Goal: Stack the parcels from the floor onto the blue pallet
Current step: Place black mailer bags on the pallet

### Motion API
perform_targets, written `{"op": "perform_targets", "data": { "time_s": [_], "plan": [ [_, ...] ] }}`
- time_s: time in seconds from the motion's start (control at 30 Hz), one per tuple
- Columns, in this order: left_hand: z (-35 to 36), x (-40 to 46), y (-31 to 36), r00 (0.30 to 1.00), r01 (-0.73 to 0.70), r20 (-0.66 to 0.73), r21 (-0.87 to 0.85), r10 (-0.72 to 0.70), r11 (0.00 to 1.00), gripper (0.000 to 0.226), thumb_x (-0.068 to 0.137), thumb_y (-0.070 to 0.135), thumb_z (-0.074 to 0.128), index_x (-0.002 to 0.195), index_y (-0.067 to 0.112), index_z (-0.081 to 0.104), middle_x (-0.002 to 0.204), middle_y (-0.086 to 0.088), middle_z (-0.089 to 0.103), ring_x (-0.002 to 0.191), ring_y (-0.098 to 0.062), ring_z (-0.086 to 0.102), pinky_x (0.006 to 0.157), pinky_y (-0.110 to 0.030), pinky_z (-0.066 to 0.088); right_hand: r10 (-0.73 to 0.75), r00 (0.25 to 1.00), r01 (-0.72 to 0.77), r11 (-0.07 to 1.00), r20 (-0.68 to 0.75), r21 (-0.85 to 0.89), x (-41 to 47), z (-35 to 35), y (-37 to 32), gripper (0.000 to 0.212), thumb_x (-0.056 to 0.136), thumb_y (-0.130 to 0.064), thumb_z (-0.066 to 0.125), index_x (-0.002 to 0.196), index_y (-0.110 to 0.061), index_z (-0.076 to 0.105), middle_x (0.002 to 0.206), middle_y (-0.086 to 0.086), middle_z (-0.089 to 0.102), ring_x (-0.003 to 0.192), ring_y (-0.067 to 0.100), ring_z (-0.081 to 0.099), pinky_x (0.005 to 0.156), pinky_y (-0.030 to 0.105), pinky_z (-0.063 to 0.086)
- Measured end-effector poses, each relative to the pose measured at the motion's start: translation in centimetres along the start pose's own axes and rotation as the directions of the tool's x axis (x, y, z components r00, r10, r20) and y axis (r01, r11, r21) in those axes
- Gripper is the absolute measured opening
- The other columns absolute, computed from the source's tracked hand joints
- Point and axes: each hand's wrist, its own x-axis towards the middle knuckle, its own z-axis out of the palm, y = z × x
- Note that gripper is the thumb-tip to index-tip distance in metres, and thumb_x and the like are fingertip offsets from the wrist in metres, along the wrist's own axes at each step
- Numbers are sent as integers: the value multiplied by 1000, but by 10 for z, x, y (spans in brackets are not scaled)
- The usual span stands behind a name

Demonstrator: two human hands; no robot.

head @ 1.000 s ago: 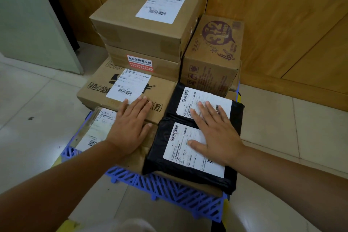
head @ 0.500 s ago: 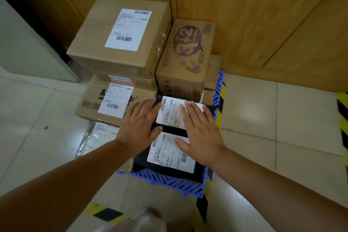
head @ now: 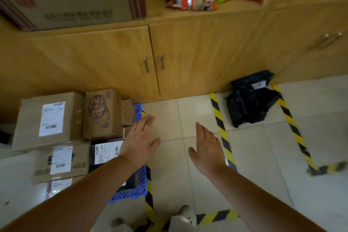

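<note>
Both hands hang in the air with fingers straight and released, grasping nothing: the left hand (head: 140,140) over the right edge of the blue pallet (head: 138,188), the right hand (head: 207,149) over the bare floor tiles (head: 169,118) beside it. On the pallet sit brown boxes (head: 50,118) and flat black parcels (head: 105,151) with white labels. Well apart to the right, a crumpled black parcel (head: 250,100) lies on the floor against the wooden cupboard (head: 188,52), inside a yellow-and-black taped outline (head: 224,137)

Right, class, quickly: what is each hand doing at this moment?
Left hand: open, fingers straight, holding nothing.
Right hand: open, fingers straight, holding nothing.
</note>
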Motion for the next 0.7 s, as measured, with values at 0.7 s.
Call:
{"op": "perform_targets", "data": {
  "time_s": [0.7],
  "plan": [
    [-1,189,320,991,48,135,-236,-16,971,65,94,38,48,150,23,17,156,4,7,141,-15,15,105,-31,32,421,900,-434,889,114,144,29,-242,270,70,96,-30,45,152,-19,5,155,2,19,140,21,27,110,32,31]
  ]
}}
